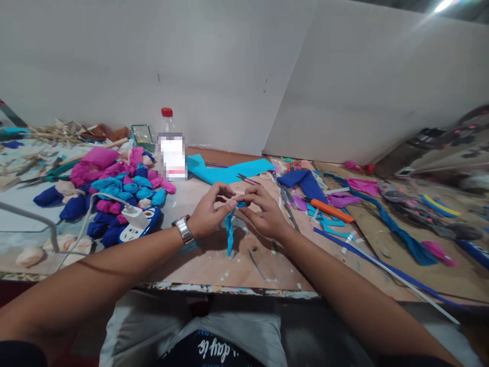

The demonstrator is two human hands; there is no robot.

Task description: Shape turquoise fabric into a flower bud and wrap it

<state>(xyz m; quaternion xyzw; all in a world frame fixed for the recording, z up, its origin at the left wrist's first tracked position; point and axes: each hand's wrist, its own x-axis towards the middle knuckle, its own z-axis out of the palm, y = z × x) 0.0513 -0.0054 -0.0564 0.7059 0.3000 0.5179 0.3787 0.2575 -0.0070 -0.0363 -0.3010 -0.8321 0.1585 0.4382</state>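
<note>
My left hand (pixel 212 209) and my right hand (pixel 263 210) meet above the middle of the table, fingertips pinched on a turquoise strip of fabric or crepe paper (pixel 229 234). Its upper end looks bunched or rolled between the fingers, partly hidden by them. The loose end hangs down below my left thumb. A metal watch is on my left wrist. Just beyond my hands lie small pointed scissors or snips (pixel 248 179) and a wide turquoise sheet (pixel 233 172).
At left, a pile of pink, blue and turquoise rosettes (pixel 114 178) surrounds a white-blue power strip (pixel 141 224) with a cable. A red-capped bottle (pixel 167 120) stands behind. To the right are an orange cutter (pixel 331 210), scraps, long strips and cardboard (pixel 385 239).
</note>
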